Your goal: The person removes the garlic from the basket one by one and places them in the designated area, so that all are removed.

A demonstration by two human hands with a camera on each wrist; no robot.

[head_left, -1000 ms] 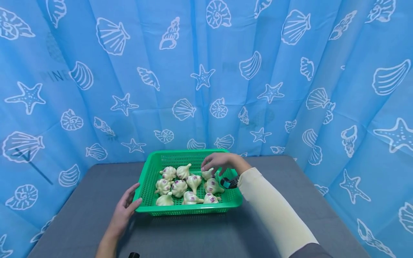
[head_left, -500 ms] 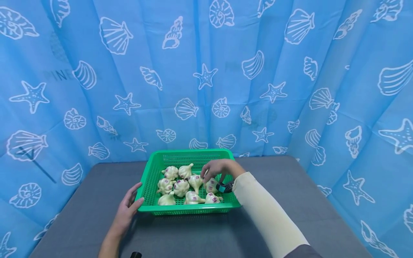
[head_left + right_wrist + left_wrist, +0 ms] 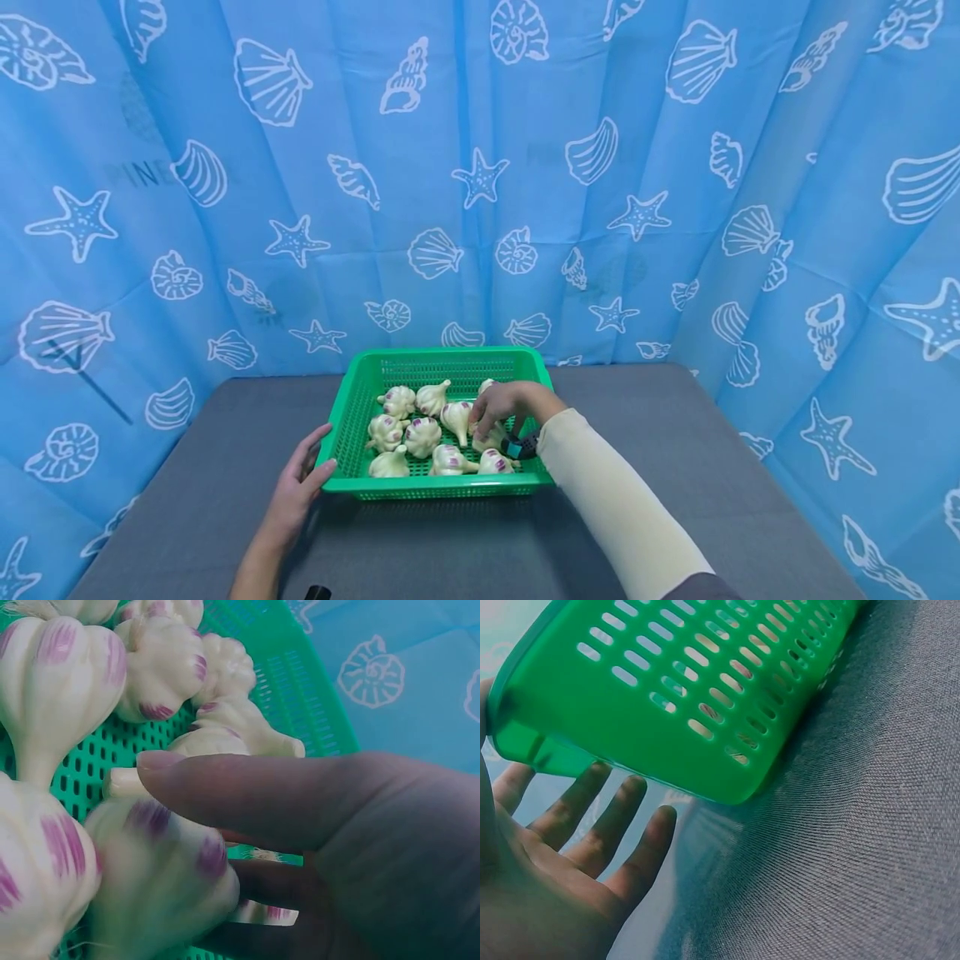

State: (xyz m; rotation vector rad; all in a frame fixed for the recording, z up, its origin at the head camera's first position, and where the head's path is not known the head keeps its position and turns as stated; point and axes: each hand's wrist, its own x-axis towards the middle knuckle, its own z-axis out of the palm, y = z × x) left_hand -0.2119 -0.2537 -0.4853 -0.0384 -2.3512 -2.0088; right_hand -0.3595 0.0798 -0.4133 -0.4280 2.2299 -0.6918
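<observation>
A green basket [image 3: 352,417] stood near the table's [image 3: 712,467] back edge, at its middle, holding a cluster of garlic bulbs [image 3: 422,436]. The right hand [image 3: 504,406] reached into the basket's right half, its fingers [image 3: 247,796] curled round one garlic bulb [image 3: 154,881] lying among the others. The left hand [image 3: 294,492] rested against the basket's front left corner, fingers [image 3: 604,825] straight and slightly spread, thumb on the rim.

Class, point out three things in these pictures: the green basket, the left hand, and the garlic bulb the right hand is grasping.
green basket [image 3: 442,356]: head view, far rim.
left hand [image 3: 296,487]: head view, back of hand.
garlic bulb [image 3: 150,885]: right wrist view, rounded body.
</observation>
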